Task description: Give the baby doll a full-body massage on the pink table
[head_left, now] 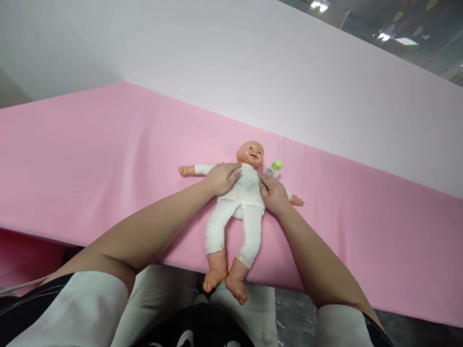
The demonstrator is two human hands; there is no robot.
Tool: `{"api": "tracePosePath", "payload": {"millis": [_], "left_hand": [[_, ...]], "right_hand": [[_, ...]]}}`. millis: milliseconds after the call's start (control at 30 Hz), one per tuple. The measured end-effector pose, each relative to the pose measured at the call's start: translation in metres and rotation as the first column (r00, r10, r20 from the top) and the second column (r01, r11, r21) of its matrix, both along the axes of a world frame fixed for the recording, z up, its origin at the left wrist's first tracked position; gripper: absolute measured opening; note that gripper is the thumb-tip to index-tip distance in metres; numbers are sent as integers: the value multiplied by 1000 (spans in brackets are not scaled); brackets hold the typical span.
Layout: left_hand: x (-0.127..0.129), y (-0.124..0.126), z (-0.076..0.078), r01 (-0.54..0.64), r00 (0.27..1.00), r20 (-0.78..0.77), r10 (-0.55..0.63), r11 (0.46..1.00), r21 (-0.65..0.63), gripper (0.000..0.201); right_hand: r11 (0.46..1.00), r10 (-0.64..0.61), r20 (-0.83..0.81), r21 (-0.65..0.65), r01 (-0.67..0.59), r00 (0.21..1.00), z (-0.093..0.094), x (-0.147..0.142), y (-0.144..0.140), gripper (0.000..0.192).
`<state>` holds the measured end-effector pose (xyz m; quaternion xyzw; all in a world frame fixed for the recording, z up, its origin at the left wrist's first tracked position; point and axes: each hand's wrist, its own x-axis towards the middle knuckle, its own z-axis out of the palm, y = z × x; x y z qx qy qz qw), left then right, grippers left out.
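In the head view, holds the left hand [222, 178] and right hand [275, 193], with fingers open, against opposite sides of the baby doll [241, 193] lying face-up on the pink bench [104, 164], near a green-capped bottle [274, 169].

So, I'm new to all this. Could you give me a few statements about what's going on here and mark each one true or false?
1. The doll lies face up on the pink surface. True.
2. The left hand is lifted clear of the doll. False: it rests on the doll's upper body.
3. The right hand is holding the bottle. False: it rests at the doll's side, with the bottle just beyond it.
4. The bottle's cap is light green. True.
5. The doll is wearing shoes. False: its feet are bare.
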<state>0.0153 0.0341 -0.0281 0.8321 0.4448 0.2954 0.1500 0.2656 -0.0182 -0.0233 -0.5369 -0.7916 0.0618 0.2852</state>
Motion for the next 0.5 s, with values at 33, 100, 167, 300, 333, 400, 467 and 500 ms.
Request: {"api": "tracePosePath", "payload": {"millis": [33, 100, 167, 300, 333, 400, 467, 500], "left_hand": [[0, 0, 0, -6, 1000, 0, 6, 1000, -4, 62], [0, 0, 0, -4, 1000, 2, 4, 1000, -8, 60], [1, 0, 0, 5, 1000, -3, -5, 1000, -7, 60], [2, 1, 0, 33, 999, -38, -32, 999, 9, 62], [2, 2, 0, 43, 998, -44, -42, 999, 12, 62], [2, 3, -1, 63, 997, -55, -63, 998, 8, 63], [2, 4, -2, 69, 996, -58, -69, 998, 6, 64], [1, 4, -3, 68, 996, -57, -67, 998, 6, 63]], "right_hand": [[999, 31, -20, 35, -30, 999, 3, -3, -5, 45], [984, 158, -57, 95, -152, 986, 11, -14, -21, 44], [932, 355, -59, 104, -348, 933, 21, -29, -40, 48], [745, 668, 29, -24, -667, 744, 33, -55, -69, 56], [725, 688, 54, -54, -686, 723, 33, -58, -71, 58], [750, 661, 101, -101, -653, 744, 31, -58, -67, 64], [812, 583, 133, -136, -568, 802, 26, -50, -54, 66], [842, 537, 142, -148, -519, 832, 23, -44, -46, 65]]}}
